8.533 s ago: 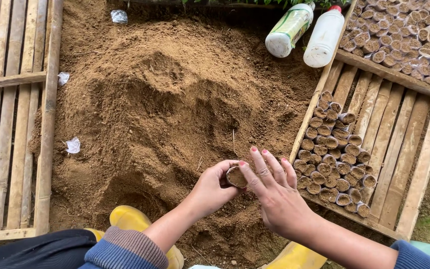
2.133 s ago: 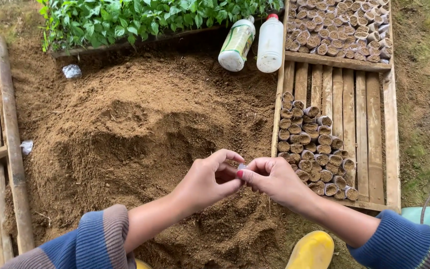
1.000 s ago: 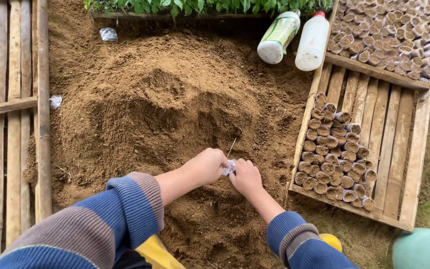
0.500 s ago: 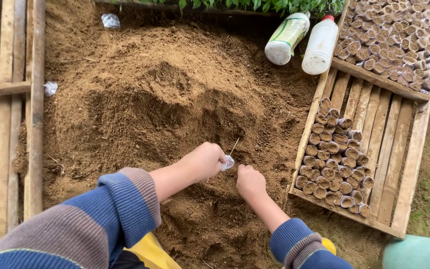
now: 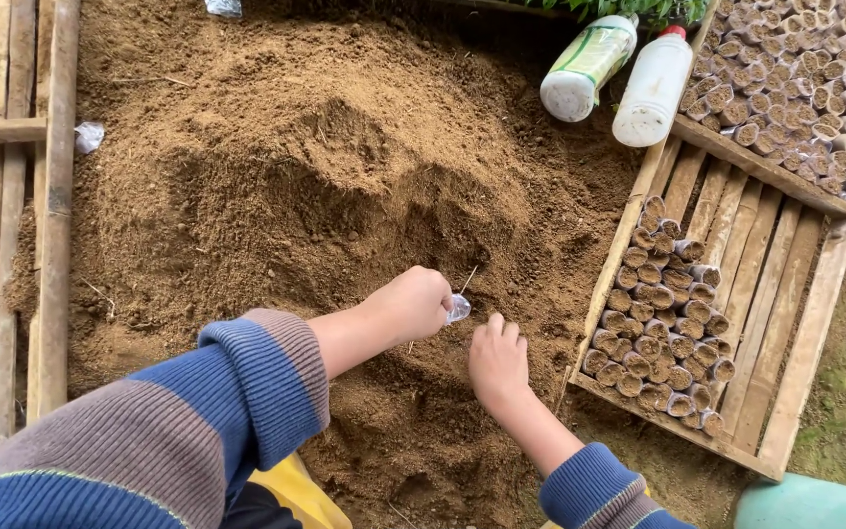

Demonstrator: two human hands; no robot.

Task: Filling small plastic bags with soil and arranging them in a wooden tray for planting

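Note:
My left hand [image 5: 410,304] is closed around a small clear plastic seedling bag [image 5: 457,309], held low against the big mound of brown soil [image 5: 305,196]. My right hand [image 5: 497,360] rests palm-down on the soil just to the right of the bag, fingers together and pressed into the dirt. Both arms wear blue and grey striped sleeves. To the right, a wooden slatted tray [image 5: 785,294] holds several soil-filled little bags [image 5: 663,323] packed in rows at its near left corner.
Two plastic bottles [image 5: 589,64] [image 5: 653,88] lie at the soil's far right edge. A second tray [image 5: 815,78] full of filled bags sits beyond. Bamboo slats [image 5: 12,245] border the left. A yellow boot [image 5: 291,495] and a teal container [image 5: 805,500] are near me.
My hands reached forward to the soil pile; over the last second the right hand let go of the bag and dropped onto the dirt, while the left keeps the bag.

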